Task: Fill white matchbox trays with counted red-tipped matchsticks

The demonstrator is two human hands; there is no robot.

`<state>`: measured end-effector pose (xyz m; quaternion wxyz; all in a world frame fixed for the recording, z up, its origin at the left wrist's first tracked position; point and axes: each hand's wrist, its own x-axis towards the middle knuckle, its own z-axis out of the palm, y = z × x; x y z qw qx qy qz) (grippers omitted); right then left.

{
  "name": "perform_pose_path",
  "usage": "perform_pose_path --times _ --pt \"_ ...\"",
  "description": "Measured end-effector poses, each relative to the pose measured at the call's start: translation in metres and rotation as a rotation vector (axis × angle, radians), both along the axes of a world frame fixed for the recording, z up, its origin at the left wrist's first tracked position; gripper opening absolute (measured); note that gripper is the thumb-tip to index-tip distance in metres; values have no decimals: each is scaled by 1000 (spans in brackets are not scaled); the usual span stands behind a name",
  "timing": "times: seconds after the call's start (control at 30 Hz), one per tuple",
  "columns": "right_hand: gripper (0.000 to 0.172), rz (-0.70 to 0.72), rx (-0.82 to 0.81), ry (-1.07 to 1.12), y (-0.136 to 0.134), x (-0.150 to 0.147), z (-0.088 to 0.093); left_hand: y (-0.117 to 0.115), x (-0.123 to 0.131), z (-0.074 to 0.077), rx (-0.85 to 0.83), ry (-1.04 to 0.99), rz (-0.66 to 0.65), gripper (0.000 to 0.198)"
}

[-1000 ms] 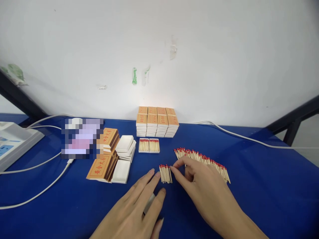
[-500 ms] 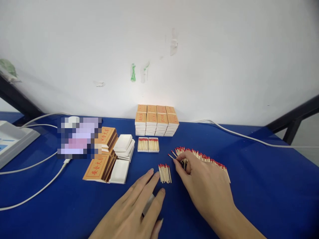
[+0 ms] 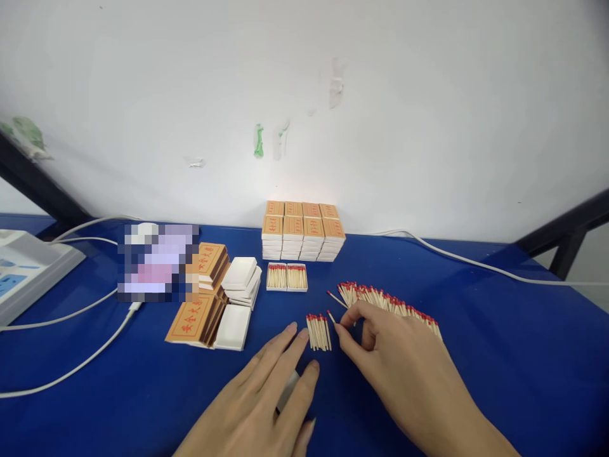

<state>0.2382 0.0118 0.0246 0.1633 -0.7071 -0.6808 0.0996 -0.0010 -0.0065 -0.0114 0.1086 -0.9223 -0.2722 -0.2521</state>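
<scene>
My right hand (image 3: 397,362) pinches a single match (image 3: 332,317) between thumb and forefinger, its red head pointing up and left. Just left of that match lies a small row of matches (image 3: 318,333), heads away from me. My left hand (image 3: 266,387) rests beside this row, fingers stretched out and apart. Something pale (image 3: 287,391), mostly hidden, shows beneath it between the fingers. Behind my right hand spreads a large heap of matches (image 3: 371,296), partly covered by the hand. Two open matchbox trays (image 3: 287,290) filled with matches sit side by side further back.
Stacked matchboxes (image 3: 303,230) stand against the white wall. To the left are flat orange matchbox sleeves (image 3: 193,317) and white trays (image 3: 233,327). A blurred-out phone-like object (image 3: 159,260), white cables (image 3: 102,374) and a white device (image 3: 28,273) lie further left on the blue table (image 3: 118,419).
My right hand has drawn the match away from the heap, towards the small row. My left hand keeps its place beside the row. The view has shifted slightly.
</scene>
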Motion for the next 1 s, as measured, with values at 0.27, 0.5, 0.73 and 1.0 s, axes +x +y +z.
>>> perform_pose_path --times 0.27,0.5,0.73,1.0 --pt "22 -14 -104 64 -4 -2 3 1 1 2 -21 19 8 39" --pt "22 22 -127 180 -5 -4 5 -1 1 2 -9 28 0 39" --pt "24 34 -147 220 -4 0 6 -1 1 1 -19 26 1 39" --pt "21 -5 208 -96 9 6 -21 1 -1 -2 -2 22 9 37"
